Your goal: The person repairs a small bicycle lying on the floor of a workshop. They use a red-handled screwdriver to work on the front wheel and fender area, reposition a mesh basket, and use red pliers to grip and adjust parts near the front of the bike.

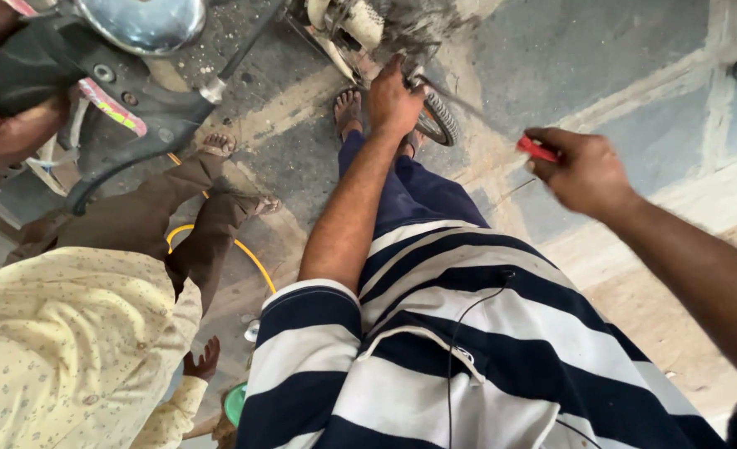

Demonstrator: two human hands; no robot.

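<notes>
Shirt: striped shirt [468, 349] fills the foreground.
Left hand: left hand [393, 100] presses down on the small wheel [439, 116], bracing it.
Right hand: right hand [585, 170] clamps a red-handled tool [537, 149], raised well apart.
Neighbour: a crouching person [69, 333] alongside.

I wear a short-sleeved shirt [468, 349] with broad horizontal stripes in navy and white; each sleeve ends above the elbow. A thin black cable [460, 333] runs down the front of the shirt from chest level to the lower edge of view. My trousers [418, 195] are plain dark navy. My forearms, left hand [392, 101] and right hand [585, 170] are bare. My feet [348, 112] show bare toes; footwear cannot be determined.
</notes>
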